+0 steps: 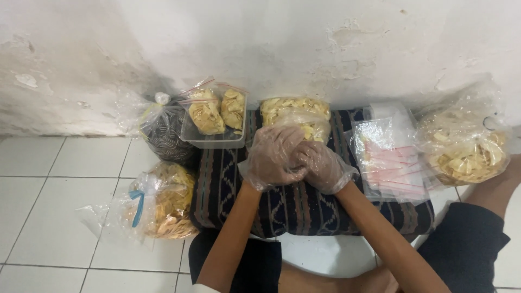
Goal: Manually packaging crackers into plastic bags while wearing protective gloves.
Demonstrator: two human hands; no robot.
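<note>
The left hand (271,157) and the right hand (321,165), both in thin clear plastic gloves, are pressed together over the dark patterned woven cloth (304,209), the left wrapped over the right's knuckles; whether anything is pinched between them I cannot tell. Just beyond the knuckles sits the large open clear bag of pale yellow chips (296,115), its loose mouth touching or nearly touching the gloves. The gloves look baggy at the wrists (the cuffs flare out), so a cuff is likely to snag the bag's mouth and drag it over, spilling chips onto the cloth. To the left, a clear rectangular plastic tub (213,142) holds two small filled zip bags of chips (218,110) leaning upright; a knock from the left forearm could tip them out. To the right lies a stack of empty clear zip bags with red seals (386,163), slippery and loosely piled, which might slide off the cloth's edge toward the white tiled floor (49,217) if the right elbow sweeps across. The tied bags of chips (165,203) on the floor and the one at far right (464,149) look stable enough.
</note>
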